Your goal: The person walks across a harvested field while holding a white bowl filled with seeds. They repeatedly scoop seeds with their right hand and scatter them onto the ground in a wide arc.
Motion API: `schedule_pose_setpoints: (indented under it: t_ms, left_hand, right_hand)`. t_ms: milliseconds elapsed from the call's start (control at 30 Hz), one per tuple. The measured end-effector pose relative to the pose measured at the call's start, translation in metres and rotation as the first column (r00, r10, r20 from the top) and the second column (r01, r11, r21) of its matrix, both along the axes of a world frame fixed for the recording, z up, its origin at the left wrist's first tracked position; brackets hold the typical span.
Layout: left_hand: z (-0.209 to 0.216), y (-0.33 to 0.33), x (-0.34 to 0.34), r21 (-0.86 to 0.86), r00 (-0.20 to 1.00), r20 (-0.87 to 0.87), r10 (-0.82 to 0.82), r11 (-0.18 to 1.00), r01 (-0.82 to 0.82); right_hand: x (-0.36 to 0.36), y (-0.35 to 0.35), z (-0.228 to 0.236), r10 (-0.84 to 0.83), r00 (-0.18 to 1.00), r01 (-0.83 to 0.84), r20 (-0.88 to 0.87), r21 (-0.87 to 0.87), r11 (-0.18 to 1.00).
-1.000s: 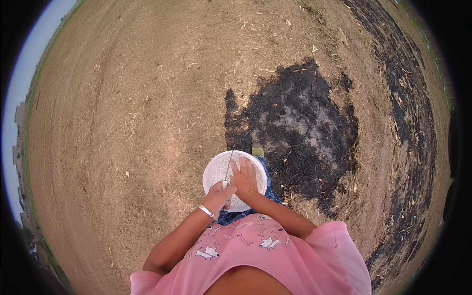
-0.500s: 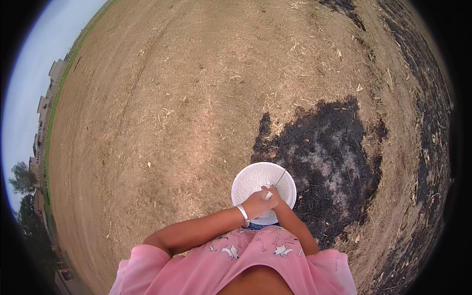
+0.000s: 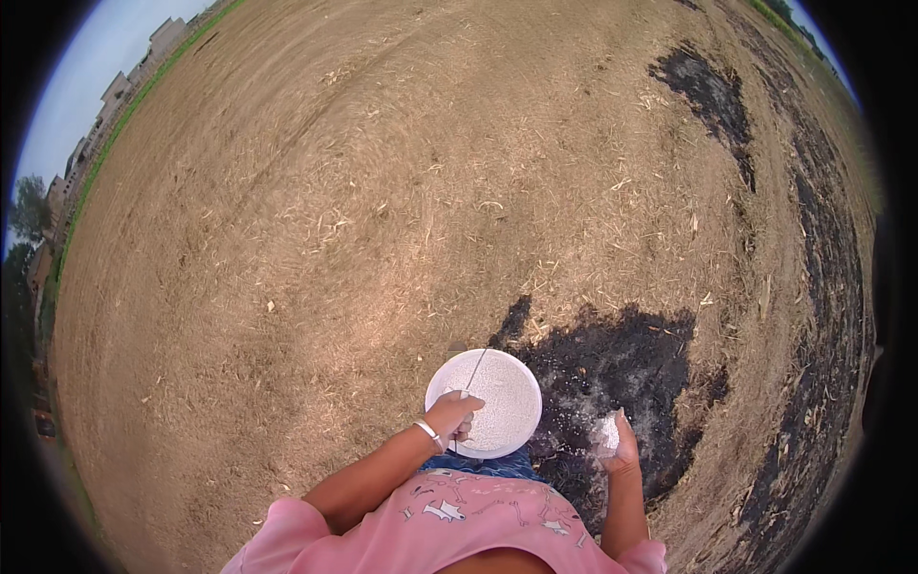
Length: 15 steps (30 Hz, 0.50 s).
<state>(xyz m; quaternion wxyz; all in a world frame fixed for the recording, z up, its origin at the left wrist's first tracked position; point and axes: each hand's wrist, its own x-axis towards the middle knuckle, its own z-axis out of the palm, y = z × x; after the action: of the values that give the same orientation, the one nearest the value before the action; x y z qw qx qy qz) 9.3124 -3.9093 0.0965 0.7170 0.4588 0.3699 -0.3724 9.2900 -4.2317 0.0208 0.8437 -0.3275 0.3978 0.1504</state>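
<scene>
A white bucket (image 3: 528, 414) filled with small white granules (image 3: 502, 392) hangs in front of my body. My left hand (image 3: 453, 416), with a white band at the wrist, is closed round the bucket's thin wire handle (image 3: 475, 368), above the left part of the opening. Out to the right of the bucket, my right hand (image 3: 622, 444) cups a handful of the same white granules. A few loose granules show in the air or on the ground between that hand and the bucket; I cannot tell which.
Dry, straw-strewn soil (image 3: 363, 191) spreads ahead and to the left. A black burnt patch (image 3: 622, 364) lies under and beyond my right hand. Another scorched spot (image 3: 708, 91) is farther off, and a charred strip (image 3: 822, 249) runs along the right. Buildings (image 3: 115, 91) line the far left.
My right hand has come away from the bucket to the right with granules in it. My left hand and the bucket have shifted slightly left and down in view. The view has tilted.
</scene>
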Motion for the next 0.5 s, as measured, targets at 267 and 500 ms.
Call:
schedule_pose_setpoints:
  t_ms: [267, 500]
  left_hand:
    - [-0.035, 0.106, 0.034, 0.089, 0.934, 0.019, 0.356, 0.93, -0.356]
    - [-0.067, 0.207, 0.008, 0.25, 0.769, 0.056, 0.637, 0.737, -0.628]
  right_hand:
    - [0.293, 0.107, 0.094, 0.124, 0.844, -0.233, 0.522, 0.149, 0.961]
    - [0.35, 0.083, 0.063, 0.034, 0.927, 0.001, 0.372, -0.094, 0.996]
